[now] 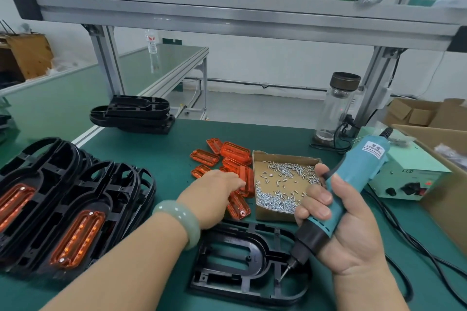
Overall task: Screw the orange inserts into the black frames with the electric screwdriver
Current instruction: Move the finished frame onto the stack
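Note:
A black frame [236,264] lies flat on the green mat in front of me, with no insert in it. My right hand [343,230] grips the teal electric screwdriver [353,182], its bit tip down over the frame's right side. My left hand [214,194], palm down, reaches into the pile of orange inserts [228,156] beyond the frame, its fingers lying on one insert [238,206]. Whether the fingers have closed on it I cannot tell.
A cardboard tray of small silver screws [280,184] sits right of the inserts. Frames with orange inserts fitted [73,214] are stacked at left; bare black frames [134,113] are stacked behind. A power supply box [406,179], cables, a glass bottle [336,106] and cartons stand at right.

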A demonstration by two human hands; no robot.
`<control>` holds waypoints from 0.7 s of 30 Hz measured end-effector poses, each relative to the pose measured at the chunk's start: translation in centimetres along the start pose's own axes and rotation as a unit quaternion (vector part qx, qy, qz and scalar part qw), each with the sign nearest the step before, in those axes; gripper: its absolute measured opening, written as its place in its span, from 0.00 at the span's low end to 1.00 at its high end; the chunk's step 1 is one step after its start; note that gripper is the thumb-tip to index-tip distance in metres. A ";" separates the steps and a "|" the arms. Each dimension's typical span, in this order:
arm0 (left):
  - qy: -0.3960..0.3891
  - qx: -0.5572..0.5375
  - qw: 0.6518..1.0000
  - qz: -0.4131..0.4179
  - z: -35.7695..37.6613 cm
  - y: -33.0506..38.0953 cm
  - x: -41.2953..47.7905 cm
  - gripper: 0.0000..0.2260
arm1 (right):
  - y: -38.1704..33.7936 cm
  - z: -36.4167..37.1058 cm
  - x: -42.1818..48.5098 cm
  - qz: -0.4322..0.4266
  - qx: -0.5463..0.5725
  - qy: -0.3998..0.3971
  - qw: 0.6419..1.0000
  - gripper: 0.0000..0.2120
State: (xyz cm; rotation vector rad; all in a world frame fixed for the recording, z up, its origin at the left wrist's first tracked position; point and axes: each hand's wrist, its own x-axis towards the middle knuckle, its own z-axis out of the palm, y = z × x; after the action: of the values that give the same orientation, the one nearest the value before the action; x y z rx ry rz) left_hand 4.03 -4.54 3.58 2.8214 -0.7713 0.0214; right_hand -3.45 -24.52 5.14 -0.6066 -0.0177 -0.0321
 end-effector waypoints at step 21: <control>0.224 -0.171 0.948 -0.147 -1.8 -0.5 -5.4 0.12 | -0.1 0.1 0.0 -0.003 0.001 -0.002 1.000 0.08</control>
State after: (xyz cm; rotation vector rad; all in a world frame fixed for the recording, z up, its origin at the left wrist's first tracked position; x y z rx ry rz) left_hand -0.33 -0.98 4.89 2.4316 -0.2213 0.4209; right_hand -3.44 -24.56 5.28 -0.6051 -0.0225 -0.0369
